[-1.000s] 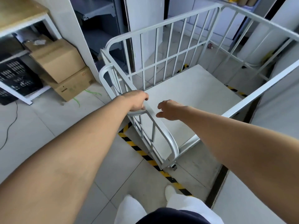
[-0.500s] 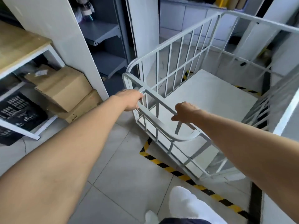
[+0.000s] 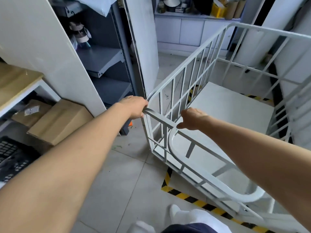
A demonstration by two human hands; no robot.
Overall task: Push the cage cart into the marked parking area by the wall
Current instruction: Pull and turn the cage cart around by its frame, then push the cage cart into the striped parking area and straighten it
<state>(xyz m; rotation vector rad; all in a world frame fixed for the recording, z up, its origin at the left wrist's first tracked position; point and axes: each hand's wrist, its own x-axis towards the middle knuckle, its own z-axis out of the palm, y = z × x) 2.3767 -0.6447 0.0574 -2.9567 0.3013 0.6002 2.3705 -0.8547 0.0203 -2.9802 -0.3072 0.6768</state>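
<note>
The white metal cage cart (image 3: 190, 84) stands ahead and to the right, its flat white deck bare. My left hand (image 3: 135, 107) is closed around the near top rail at the cart's left corner. My right hand (image 3: 193, 119) is closed on the same rail a little further right, above the curved handle loop. Yellow-and-black floor tape (image 3: 183, 195) marks the parking area; it runs under the cart's near edge and shows again beyond the deck by the right wall.
A white pillar (image 3: 143, 47) and grey shelving (image 3: 104, 61) stand just left of the cart. Cardboard boxes (image 3: 60, 121) and a black crate (image 3: 11, 153) sit under a wooden-topped bench at left. My white shoes (image 3: 188, 216) are on the tiled floor below.
The cart has swung and rolled to the right and away. Both hands stayed closed on the top rail, and I stepped forward with it.
</note>
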